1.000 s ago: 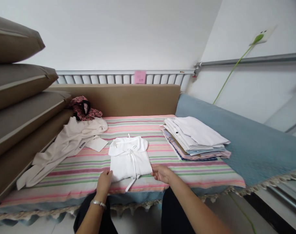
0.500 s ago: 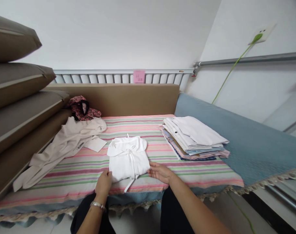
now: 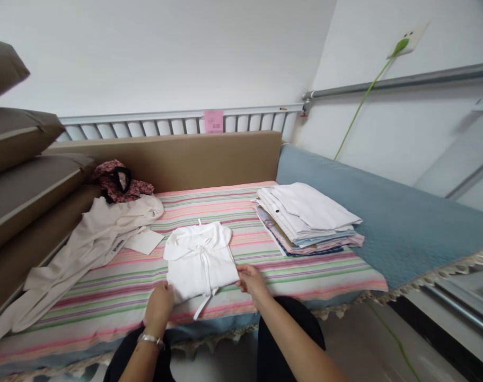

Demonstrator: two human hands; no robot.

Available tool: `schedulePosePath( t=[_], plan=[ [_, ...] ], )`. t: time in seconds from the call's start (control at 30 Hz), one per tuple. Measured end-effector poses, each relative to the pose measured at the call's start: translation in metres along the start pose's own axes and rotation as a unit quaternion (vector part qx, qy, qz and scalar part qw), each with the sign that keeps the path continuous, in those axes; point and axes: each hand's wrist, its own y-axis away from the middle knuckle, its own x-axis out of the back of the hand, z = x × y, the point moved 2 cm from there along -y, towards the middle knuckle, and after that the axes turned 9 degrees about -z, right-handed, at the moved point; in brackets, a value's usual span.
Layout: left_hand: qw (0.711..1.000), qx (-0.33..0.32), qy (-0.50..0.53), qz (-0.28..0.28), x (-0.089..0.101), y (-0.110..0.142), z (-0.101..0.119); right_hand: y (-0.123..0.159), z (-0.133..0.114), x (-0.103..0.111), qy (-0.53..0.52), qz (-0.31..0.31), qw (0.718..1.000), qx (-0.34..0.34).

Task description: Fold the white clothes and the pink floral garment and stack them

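A folded white garment (image 3: 200, 260) with a tie cord lies on the striped sheet (image 3: 297, 281) near the front edge of the bed. My left hand (image 3: 160, 305) grips its near left corner, fingers tucked at the fabric. My right hand (image 3: 252, 281) holds the near right edge, fingers curled against it. A silver bracelet (image 3: 152, 339) sits on my left wrist.
A stack of folded clothes (image 3: 305, 218) lies to the right, beside a blue blanket (image 3: 392, 223). A loose cream garment (image 3: 82, 249) and a floral one (image 3: 120, 181) lie at the left by stacked brown cushions (image 3: 22, 185). A tan headboard (image 3: 177, 159) and a radiator stand behind.
The view has swung right, so everything sits further left in the picture. Both hands stay at the white garment's near corners; the right hand has closed in on its edge.
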Motion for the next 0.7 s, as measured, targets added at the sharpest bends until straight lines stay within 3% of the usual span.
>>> schedulePosePath(
  t=[0.13, 0.3, 0.7],
  plan=[
    [0.999, 0.004, -0.036, -0.015, 0.000, -0.007, 0.000, 0.005, 0.006, 0.002, -0.023, 0.055, 0.997, 0.043],
    [0.997, 0.000, -0.076, -0.022, -0.002, -0.006, 0.000, 0.009, 0.010, -0.001, -0.047, 0.070, 0.995, 0.054],
    [0.996, -0.007, -0.089, -0.009, -0.005, -0.006, -0.003, 0.002, -0.010, 0.001, 0.020, -0.064, 0.995, -0.072]
  ],
)
